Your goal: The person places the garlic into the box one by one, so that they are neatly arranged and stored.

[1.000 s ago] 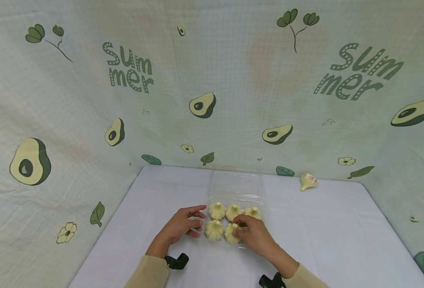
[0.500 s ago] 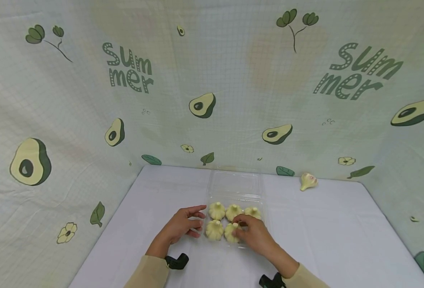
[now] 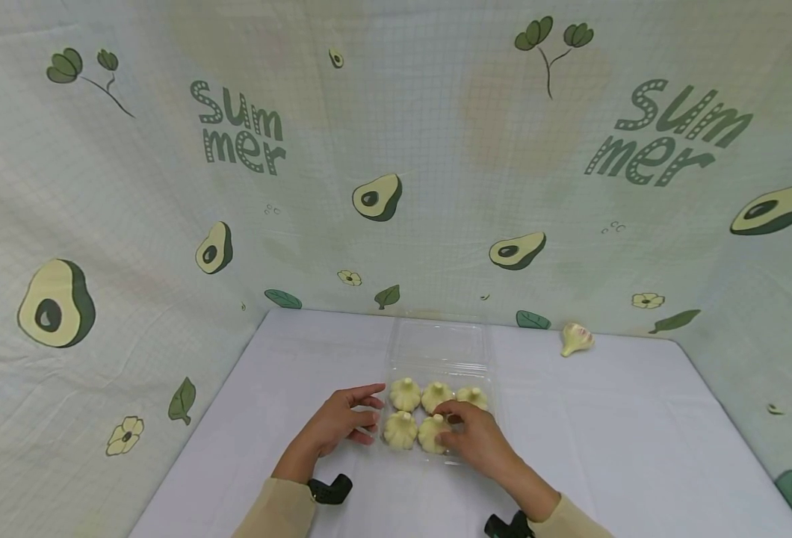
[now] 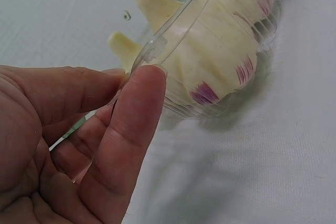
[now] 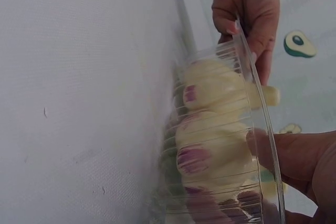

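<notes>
Several pale garlic bulbs [image 3: 406, 394] sit in two rows, stems up, in a clear plastic box [image 3: 443, 368] whose lid lies folded back. My right hand [image 3: 480, 442] reaches in from the right, thumb and fingers around the front-row garlic bulb [image 3: 432, 433]. In the right wrist view, the thumb [image 5: 294, 156] shows behind the box's clear wall against this bulb. On the box's left side, my left hand [image 3: 344, 420] pinches the rim between thumb and finger, as the left wrist view shows. Purple streaks mark the garlic [image 4: 210, 61] seen through the wall.
One loose garlic bulb [image 3: 576, 340] lies at the back right of the white table [image 3: 604, 433]. A cloth backdrop [image 3: 436, 134] printed with avocados encloses the table behind and on both sides. The clear lid [image 3: 439, 340] extends toward the back edge.
The right fingers and the front-row bulb they hold have shifted very slightly away and to the left. My left hand stays at the box's rim.
</notes>
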Demonstrator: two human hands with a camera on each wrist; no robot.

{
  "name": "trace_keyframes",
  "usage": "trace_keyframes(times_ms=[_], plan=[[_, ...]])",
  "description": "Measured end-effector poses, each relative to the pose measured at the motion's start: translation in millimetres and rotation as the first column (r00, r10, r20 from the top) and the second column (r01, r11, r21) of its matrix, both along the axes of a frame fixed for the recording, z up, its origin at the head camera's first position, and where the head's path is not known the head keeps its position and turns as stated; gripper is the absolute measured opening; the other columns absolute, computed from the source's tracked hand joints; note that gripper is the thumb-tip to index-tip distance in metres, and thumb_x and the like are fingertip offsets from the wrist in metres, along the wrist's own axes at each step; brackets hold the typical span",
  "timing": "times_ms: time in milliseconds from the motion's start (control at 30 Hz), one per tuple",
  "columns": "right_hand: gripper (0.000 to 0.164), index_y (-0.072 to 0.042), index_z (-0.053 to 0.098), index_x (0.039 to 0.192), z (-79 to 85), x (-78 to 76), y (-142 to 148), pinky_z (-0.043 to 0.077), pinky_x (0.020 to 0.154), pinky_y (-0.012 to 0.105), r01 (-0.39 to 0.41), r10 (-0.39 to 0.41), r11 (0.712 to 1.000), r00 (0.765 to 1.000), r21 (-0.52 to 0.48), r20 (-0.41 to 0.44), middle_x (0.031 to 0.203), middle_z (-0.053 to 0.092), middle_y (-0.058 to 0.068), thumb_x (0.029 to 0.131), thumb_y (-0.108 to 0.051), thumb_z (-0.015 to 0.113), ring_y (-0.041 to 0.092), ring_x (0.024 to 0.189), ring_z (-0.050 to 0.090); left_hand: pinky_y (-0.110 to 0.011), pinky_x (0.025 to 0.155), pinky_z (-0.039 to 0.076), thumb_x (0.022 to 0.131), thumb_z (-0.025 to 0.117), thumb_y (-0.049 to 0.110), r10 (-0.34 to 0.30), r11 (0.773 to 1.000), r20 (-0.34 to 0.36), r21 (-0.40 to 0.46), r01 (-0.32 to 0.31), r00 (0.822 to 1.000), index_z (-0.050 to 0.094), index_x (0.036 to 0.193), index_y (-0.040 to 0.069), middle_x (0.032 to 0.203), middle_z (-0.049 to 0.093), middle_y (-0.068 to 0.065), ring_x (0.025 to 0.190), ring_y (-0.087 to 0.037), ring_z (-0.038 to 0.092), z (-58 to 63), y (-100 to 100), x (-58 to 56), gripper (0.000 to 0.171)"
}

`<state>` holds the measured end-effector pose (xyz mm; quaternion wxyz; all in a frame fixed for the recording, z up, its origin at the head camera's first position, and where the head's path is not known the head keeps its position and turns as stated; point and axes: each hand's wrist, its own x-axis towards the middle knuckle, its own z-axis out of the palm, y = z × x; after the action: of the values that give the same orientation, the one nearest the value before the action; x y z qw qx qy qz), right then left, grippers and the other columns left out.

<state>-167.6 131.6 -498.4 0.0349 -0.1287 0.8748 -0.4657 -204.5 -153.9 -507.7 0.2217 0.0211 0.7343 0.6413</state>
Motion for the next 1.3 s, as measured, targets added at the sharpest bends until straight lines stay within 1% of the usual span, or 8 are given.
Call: trace_keyframes(times_ms=[133,300,367,667,933,1000,1133,1300], plan=[[0.034,-0.013,0.076,0.112,-0.9,-0.2,0,0.061,0.086,0.046,-0.005,0.005,1.0,1.0,0.002,-0.007,0.117,0.075,0.009,0.081,-0.006,0.087,0.034,0.108,0.07,-0.035,0.067,0.066,0.097,0.071,0.0,-0.003,1.0,-0.001,0.003,0.003,1.0,0.055,0.155,0.012,0.131,0.063,-0.017,0.085,-0.022,0.071,0.2,-1,0.2,0.061],[0.034,-0.013,0.075,0.112,-0.5,-0.5,0,0.06,0.089,0.053,-0.004,0.003,1.0,1.0,-0.004,-0.01,0.117,0.074,0.008,0.081,-0.008,0.088,0.034,0.108,0.07,-0.034,0.066,0.066,0.098,0.07,0.0,-0.002,1.0,0.001,-0.003,0.002,1.0,0.054,0.155,0.011,0.13,0.062,-0.016,0.085,-0.022,0.07,1.6,0,0.5,0.06],[0.033,-0.013,0.075,0.112,0.3,-0.5,1,0.06,0.09,0.054,0.001,-0.001,1.0,1.0,0.0,-0.012,0.116,0.074,0.007,0.081,-0.01,0.088,0.033,0.108,0.07,-0.034,0.066,0.065,0.098,0.07,0.0,-0.001,1.0,0.001,-0.006,0.001,1.0,0.054,0.155,0.011,0.13,0.063,-0.016,0.085,-0.022,0.07,2.6,1,1.0,0.061],[0.035,-0.015,0.076,0.115,6.1,-1.8,1,0.057,0.089,0.039,0.089,-0.089,0.996,0.996,0.002,-0.002,0.113,0.074,-0.001,0.084,-0.019,0.09,0.025,0.108,0.067,-0.033,0.066,0.065,0.096,0.071,-0.002,0.005,1.0,0.004,-0.008,-0.005,1.0,0.055,0.154,0.012,0.131,0.063,-0.017,0.085,-0.023,0.071,3.4,1,1.3,0.062],[0.038,-0.015,0.073,0.124,16.2,-8.7,11,0.058,0.081,0.029,0.141,-0.142,0.988,0.99,-0.054,-0.007,0.123,0.073,0.004,0.089,-0.02,0.087,0.026,0.113,0.067,-0.033,0.066,0.065,0.097,0.071,-0.001,0.003,1.0,0.003,-0.001,-0.003,1.0,0.055,0.155,0.01,0.131,0.063,-0.018,0.083,-0.02,0.07,2.5,0,1.4,0.061],[0.039,-0.016,0.073,0.126,18.7,-11.1,15,0.059,0.082,0.027,0.155,-0.156,0.985,0.988,-0.069,-0.008,0.126,0.072,0.004,0.09,-0.02,0.086,0.025,0.116,0.066,-0.033,0.066,0.065,0.097,0.071,-0.001,0.001,1.0,0.003,-0.001,-0.001,1.0,0.055,0.155,0.01,0.131,0.063,-0.018,0.082,-0.019,0.069,1.9,0,1.4,0.06],[0.041,-0.014,0.071,0.131,24.4,-16.1,26,0.06,0.083,0.025,0.176,-0.18,0.98,0.983,-0.089,-0.043,0.131,0.07,0.008,0.092,-0.02,0.084,0.027,0.118,0.066,-0.033,0.066,0.065,0.097,0.071,-0.001,-0.001,1.0,0.001,0.001,0.001,1.0,0.055,0.155,0.011,0.131,0.063,-0.018,0.082,-0.018,0.069,0.1,0,0.7,0.06],[0.046,-0.012,0.067,0.136,32.7,-25.8,45,0.06,0.087,0.024,0.23,-0.239,0.968,0.967,-0.102,-0.091,0.136,0.068,0.01,0.095,-0.024,0.082,0.031,0.121,0.065,-0.033,0.066,0.065,0.097,0.071,-0.001,-0.005,1.0,-0.005,-0.002,0.005,1.0,0.055,0.155,0.011,0.132,0.062,-0.018,0.083,-0.019,0.07,-0.9,0,-0.4,0.061]])
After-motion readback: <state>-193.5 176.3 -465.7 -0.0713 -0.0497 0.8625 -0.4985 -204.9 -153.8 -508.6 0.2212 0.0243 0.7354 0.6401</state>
